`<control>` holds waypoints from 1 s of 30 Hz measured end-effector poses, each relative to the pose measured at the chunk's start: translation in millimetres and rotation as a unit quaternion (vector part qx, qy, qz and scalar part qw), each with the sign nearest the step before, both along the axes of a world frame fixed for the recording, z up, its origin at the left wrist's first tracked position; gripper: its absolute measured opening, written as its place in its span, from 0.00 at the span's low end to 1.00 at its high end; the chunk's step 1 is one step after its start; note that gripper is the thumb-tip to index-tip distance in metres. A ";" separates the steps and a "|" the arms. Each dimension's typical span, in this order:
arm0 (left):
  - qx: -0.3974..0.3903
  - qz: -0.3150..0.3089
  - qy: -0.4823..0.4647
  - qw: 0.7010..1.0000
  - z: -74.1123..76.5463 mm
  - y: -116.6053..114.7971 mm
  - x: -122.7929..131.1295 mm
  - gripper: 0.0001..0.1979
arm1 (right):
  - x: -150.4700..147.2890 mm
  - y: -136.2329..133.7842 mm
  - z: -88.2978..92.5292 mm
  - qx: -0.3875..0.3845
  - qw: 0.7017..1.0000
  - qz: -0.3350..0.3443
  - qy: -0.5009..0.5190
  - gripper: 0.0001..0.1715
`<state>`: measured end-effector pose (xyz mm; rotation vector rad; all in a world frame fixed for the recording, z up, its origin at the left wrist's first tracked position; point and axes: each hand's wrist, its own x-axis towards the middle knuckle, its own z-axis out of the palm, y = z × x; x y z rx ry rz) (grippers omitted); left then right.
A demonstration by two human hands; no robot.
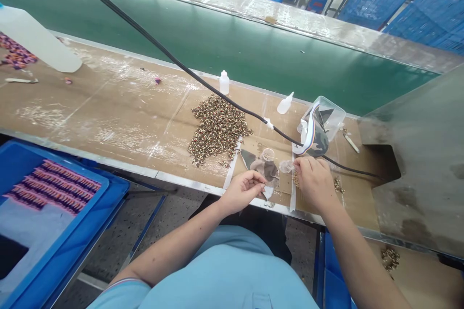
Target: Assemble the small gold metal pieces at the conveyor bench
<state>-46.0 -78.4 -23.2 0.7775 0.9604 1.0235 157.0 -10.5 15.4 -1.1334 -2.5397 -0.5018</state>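
My left hand is closed, thumb and forefinger pinched together over the front edge of the bench; anything between them is too small to name. Under and beyond it lie a camouflage cloth and a small round clear dish. My right hand is curled with its fingertips together beside a second clear dish and some small gold pieces. What those fingertips hold, if anything, is hidden. A large heap of small brown-and-gold parts sits left of the cloth.
A black cable crosses over the bench. Behind stand a small white bottle, a nozzle bottle and a clear plastic box with camouflage cloth. A large white jug lies at left, above a blue tray. A metal panel borders the right.
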 end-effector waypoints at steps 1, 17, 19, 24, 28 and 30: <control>0.001 0.000 0.000 1.000 -0.2 -0.1 0.1 0.11 | 0.1 0.0 0.3 -0.001 1.000 0.002 -0.001 0.11; 0.002 0.004 0.005 1.000 3.6 0.0 0.1 0.11 | -0.8 -0.4 5.2 0.004 1.000 0.009 -0.011 0.11; 0.001 0.003 0.008 1.000 3.4 0.0 0.2 0.11 | -0.9 -0.4 5.4 0.006 1.000 0.010 -0.012 0.12; 0.002 0.001 0.011 1.000 2.9 0.1 -0.5 0.11 | -1.3 -0.2 3.8 0.003 1.000 0.013 -0.011 0.12; 0.001 0.002 0.008 1.000 1.9 -0.2 -0.7 0.11 | -0.2 -0.5 2.2 -0.004 1.000 0.013 -0.002 0.12; 0.001 0.005 0.005 1.000 2.0 -0.2 -0.4 0.11 | 0.7 -0.9 2.5 -0.011 1.000 0.009 0.003 0.11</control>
